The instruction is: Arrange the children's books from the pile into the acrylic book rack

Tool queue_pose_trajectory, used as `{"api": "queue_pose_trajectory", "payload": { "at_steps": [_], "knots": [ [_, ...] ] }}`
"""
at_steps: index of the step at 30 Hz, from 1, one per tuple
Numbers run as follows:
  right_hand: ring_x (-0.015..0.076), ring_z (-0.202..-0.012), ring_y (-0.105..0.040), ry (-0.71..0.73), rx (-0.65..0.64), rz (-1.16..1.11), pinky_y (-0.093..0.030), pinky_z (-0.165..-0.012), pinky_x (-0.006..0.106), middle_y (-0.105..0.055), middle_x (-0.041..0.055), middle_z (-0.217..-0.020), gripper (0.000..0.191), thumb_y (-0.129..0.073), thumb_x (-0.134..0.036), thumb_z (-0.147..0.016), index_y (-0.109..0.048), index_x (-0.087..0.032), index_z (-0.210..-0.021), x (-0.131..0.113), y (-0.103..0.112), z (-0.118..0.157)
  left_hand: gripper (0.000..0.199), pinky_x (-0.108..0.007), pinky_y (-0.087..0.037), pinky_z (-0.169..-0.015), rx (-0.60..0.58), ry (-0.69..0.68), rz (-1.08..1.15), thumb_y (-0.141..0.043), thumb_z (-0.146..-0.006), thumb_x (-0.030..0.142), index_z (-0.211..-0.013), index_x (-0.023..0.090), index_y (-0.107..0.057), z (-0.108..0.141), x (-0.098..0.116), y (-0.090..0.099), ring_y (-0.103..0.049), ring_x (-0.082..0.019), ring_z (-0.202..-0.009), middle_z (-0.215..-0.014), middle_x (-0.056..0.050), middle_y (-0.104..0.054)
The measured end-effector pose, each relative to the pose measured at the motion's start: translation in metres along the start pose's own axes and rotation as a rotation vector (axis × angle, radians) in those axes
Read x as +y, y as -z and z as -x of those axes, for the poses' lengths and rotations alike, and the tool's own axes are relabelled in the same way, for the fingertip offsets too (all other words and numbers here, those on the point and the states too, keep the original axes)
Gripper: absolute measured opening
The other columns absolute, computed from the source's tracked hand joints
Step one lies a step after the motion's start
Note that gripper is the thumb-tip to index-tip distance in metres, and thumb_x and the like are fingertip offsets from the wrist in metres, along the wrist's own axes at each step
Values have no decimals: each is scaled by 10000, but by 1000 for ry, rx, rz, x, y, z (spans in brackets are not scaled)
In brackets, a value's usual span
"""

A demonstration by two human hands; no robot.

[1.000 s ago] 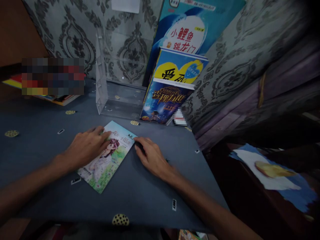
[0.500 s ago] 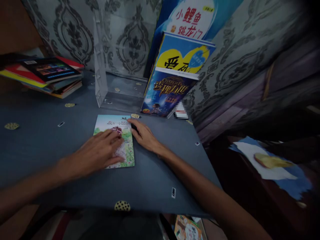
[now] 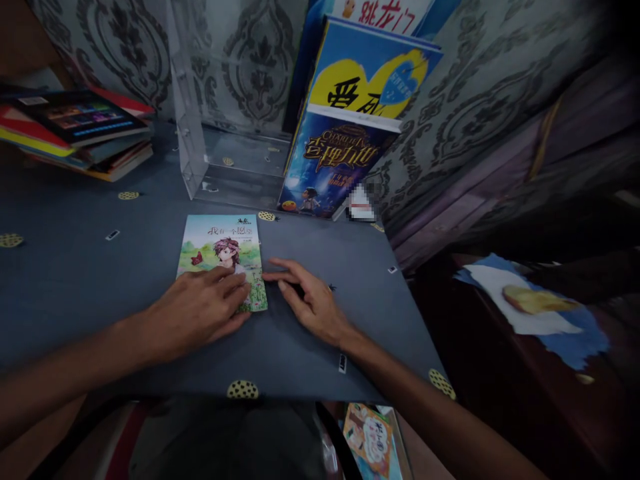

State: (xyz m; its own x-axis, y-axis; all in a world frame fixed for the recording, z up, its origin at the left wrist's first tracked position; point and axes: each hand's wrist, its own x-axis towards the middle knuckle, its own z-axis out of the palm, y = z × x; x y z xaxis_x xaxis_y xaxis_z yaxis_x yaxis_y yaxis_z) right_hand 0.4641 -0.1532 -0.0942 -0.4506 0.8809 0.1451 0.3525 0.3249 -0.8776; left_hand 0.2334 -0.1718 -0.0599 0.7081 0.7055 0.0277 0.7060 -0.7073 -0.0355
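A thin paperback book [image 3: 240, 233] lies closed on the dark table, its cover showing a figure with reddish hair and a butterfly in a meadow. My left hand [image 3: 205, 303] rests flat over the lower part of that cover, fingers stretched out; it covers the bottom left of the book. Just off the right edge is my right hand [image 3: 313, 300], its fingers extended and apart, with the fingertips at or very near the book's side. Nothing is gripped in either hand.
Behind the book stands a clear acrylic rack [image 3: 193, 153], with a blue Charlie book [image 3: 340, 160] and a yellow-hearted book [image 3: 380, 63] on its right. A stack of books [image 3: 80, 127] lies at the back left. Another book [image 3: 370, 440] sits below the table's front edge.
Both hands have shifted down the book toward me, uncovering the figure on the cover. My right hand has moved from the top right corner to the lower right side.
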Motion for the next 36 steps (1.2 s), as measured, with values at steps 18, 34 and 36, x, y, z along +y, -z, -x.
{"api": "queue_pose_trajectory", "payload": {
  "at_steps": [18,34,36],
  "knots": [
    [199,-781,-692,144,-16,26,-570,-756,377,-765,40,-883,291,-525,-265,-965,-694,-255,-1201,-7,-2,6,249,-367,-571,-778,2,33,55,-551,-975,344,-1101,183,-693,0,3,3,-664,-292,-1105,-1158,-127,-714],
    [305,-1283,-554,229,-89,394,-480,-1047,557,-584,145,-1421,289,-622,-310,-959,-639,-228,-1235,4,-11,-18,569,-518,-510,-973,81,534,127,-341,-1017,519,-1414,146,-502,30,-63,-17,-579,-379,-1261,-1386,-208,-605],
    [301,-1285,-559,224,-67,409,-487,-1049,550,-587,147,-1416,290,-622,-300,-957,-637,-227,-1237,6,-16,-21,576,-483,-526,-953,145,558,278,-367,-1005,549,-1442,187,-468,32,-67,-21,-628,-344,-1190,-1346,-176,-639]
  ]
}}
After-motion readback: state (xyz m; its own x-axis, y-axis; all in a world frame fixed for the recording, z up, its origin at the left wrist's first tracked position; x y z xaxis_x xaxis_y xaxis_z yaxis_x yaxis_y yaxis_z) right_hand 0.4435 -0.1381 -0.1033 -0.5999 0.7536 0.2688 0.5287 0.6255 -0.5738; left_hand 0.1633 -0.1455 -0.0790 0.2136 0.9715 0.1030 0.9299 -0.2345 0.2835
